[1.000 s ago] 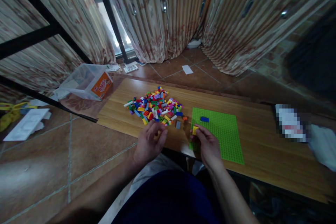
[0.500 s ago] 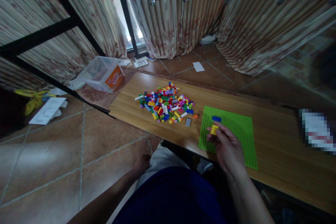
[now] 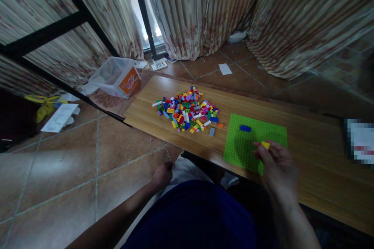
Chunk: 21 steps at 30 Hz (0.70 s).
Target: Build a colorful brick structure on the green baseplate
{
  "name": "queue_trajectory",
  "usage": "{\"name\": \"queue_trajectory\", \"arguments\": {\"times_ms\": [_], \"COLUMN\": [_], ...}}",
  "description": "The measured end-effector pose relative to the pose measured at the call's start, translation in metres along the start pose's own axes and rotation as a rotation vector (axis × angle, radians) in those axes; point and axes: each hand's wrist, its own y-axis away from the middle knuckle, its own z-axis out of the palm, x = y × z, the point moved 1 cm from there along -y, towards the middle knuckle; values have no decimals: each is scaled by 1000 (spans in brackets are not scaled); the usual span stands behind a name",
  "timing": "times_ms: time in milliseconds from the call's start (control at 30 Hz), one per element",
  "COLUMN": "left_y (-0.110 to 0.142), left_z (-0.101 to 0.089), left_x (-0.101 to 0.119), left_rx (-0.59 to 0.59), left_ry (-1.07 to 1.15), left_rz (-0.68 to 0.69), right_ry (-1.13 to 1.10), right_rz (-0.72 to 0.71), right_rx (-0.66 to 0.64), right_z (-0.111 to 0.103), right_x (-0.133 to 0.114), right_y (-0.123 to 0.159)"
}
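My right hand (image 3: 277,161) pinches a yellow toy brick (image 3: 265,145) between thumb and fingers, over the right part of the green baseplate (image 3: 233,144). A blue brick (image 3: 245,128) lies on the baseplate, up and to the left of that hand. My left hand (image 3: 163,174) rests by my left thigh, away from the bricks. It looks curled, but its fingers are turned away and I cannot see whether anything is in them. A heap of mixed coloured bricks (image 3: 187,111) covers part of the table left of the baseplate.
A grey brick (image 3: 212,131) and an orange brick (image 3: 221,125) lie between heap and baseplate on the wooden table (image 3: 152,124). On the floor stands a clear plastic box (image 3: 117,79) with an orange label. Striped curtains hang behind. A white sheet (image 3: 224,69) lies beyond the table.
My right hand has moved to the right across the baseplate with the yellow brick, away from the blue one. The camera view has shifted slightly. My left hand stays by my thigh.
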Motion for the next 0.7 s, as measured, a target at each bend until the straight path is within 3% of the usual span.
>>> {"name": "queue_trajectory", "arguments": {"times_ms": [100,233,367,467,567,700], "left_y": [5,14,10,-8,-30,-51], "left_z": [-10,-14,1,16,27,42], "left_x": [36,97,148,174,193,208], "left_rx": [-77,-134,-175,-132,-88,-46], "left_ry": [-49,57,57,12,-12,-27], "left_rz": [94,402,683,854,916,896], "right_ry": [132,422,638,751,828,809], "right_rz": [-46,-138,-251,-379,-449,-463], "right_rx": [13,50,58,51,50,7], "right_z": [-10,-21,-29,-31,-33,-33], "right_x": [1,5,6,4,4,9], "right_y": [-5,-13,-21,-26,-33,-49]}}
